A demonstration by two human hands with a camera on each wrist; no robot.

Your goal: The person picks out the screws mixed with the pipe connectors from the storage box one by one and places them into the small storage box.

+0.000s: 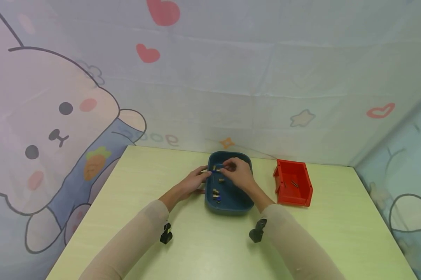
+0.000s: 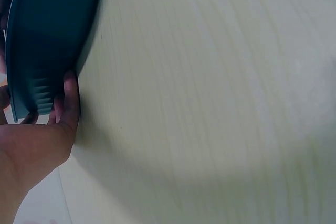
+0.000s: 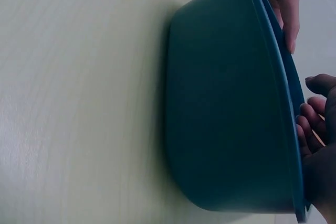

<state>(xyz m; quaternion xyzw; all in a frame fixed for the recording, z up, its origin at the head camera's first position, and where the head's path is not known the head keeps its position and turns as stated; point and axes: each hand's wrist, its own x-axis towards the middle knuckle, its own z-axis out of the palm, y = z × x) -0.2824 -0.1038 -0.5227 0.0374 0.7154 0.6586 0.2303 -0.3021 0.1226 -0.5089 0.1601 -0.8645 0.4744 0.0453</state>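
The right hand (image 1: pixel 239 174) is over the far part of the teal tray (image 1: pixel 244 205), and its curled fingers pinch a small fitting (image 1: pixel 217 167) with a brass body and a blue end. The left hand (image 1: pixel 193 182) is at the tray's left rim. Its fingertips meet the same fitting from the other side, while the left wrist view shows lower fingers (image 2: pixel 68 103) pressed against the tray's outer wall. So both grips are closed on the one small piece, just above the tray's far-left corner.

To do this step well, I think the two grips should stay low over the tray, so that a slip drops the piece among the other loose fittings (image 1: pixel 216 193) and not on the desk (image 1: pixel 203 249).

The fitting seems to lie about left to right between the hands. Which end points where I cannot tell.

A red bin (image 1: pixel 293 188) stands near, to the right of the tray.
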